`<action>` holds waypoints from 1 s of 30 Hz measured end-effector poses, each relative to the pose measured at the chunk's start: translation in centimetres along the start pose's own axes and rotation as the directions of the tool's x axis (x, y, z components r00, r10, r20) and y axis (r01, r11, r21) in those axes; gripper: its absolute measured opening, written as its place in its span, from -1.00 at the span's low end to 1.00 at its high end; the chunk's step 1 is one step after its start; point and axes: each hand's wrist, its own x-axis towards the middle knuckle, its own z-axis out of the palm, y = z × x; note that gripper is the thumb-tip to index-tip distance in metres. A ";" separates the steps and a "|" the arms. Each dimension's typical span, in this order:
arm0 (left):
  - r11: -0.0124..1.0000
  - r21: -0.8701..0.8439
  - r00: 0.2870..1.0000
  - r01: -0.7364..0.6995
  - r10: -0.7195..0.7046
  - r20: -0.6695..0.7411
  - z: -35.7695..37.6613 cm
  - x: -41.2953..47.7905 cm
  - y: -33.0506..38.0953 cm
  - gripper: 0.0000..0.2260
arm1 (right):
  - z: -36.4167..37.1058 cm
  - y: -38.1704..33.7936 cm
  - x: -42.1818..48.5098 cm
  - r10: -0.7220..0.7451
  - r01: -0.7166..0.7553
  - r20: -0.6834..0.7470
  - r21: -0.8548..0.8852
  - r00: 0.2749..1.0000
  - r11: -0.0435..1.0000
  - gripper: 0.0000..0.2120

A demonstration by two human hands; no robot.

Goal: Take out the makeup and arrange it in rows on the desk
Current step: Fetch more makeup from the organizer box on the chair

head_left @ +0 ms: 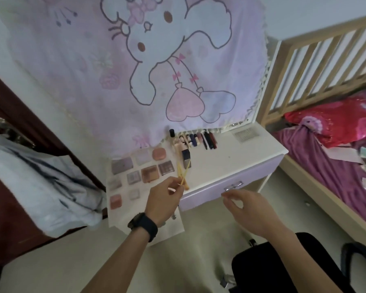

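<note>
Makeup largely laid out, slim pieces yet to place
Palettes sit in rows on the left of the desk, and tubes and pencils line its back edge. The left hand pinches thin yellow sticks above the front edge. The right hand hangs relaxed and holds nothing, near the drawer handle. Setting the sticks down seems to be what remains.

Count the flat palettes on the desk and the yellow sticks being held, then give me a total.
flat palettes on the desk: 9
yellow sticks, pinched in the left hand: 2
Total: 11
The tubes and pens along the back of the desk are too blurred to count.
</note>
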 end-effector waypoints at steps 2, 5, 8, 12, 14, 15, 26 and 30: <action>1.000 0.002 0.998 0.017 -0.017 0.063 0.9 2.9 -0.9 -0.91 | 0.2 0.2 2.3 0.038 -0.038 0.001 0.018 0.999 0.999 -0.73; 1.000 0.001 0.985 0.016 -0.016 0.170 2.2 7.1 -2.0 -0.89 | 0.5 0.5 5.7 0.110 -0.111 0.024 0.053 0.994 0.992 -0.72; 1.000 0.005 0.962 0.010 -0.011 0.272 3.4 10.8 -2.5 -0.88 | 1.1 0.2 9.1 0.179 -0.179 0.014 0.144 0.984 0.973 -0.75; 0.999 -0.049 0.908 0.024 -0.001 0.419 4.3 15.0 -3.0 -0.90 | 2.1 -1.0 14.2 0.272 -0.267 0.034 0.333 0.962 0.904 -0.80; 0.997 -0.067 0.879 0.024 0.011 0.477 4.5 16.8 -3.5 -0.89 | 3.1 -1.2 16.5 0.300 -0.287 0.033 0.414 0.953 0.864 -0.87; 0.997 -0.068 0.872 0.034 0.003 0.490 4.6 17.7 -4.0 -0.89 | 3.6 -1.3 17.4 0.311 -0.292 0.034 0.449 0.950 0.845 -0.90; 0.969 0.161 0.845 0.189 -0.244 0.475 4.3 20.5 -12.8 -0.90 | 12.6 1.6 23.6 0.460 -0.488 0.171 0.390 0.871 0.780 -0.89; 0.910 0.302 0.819 0.285 -0.395 0.417 4.5 20.4 -16.2 -0.76 | 17.6 2.1 24.6 0.392 -0.454 0.329 0.136 0.859 0.881 -0.87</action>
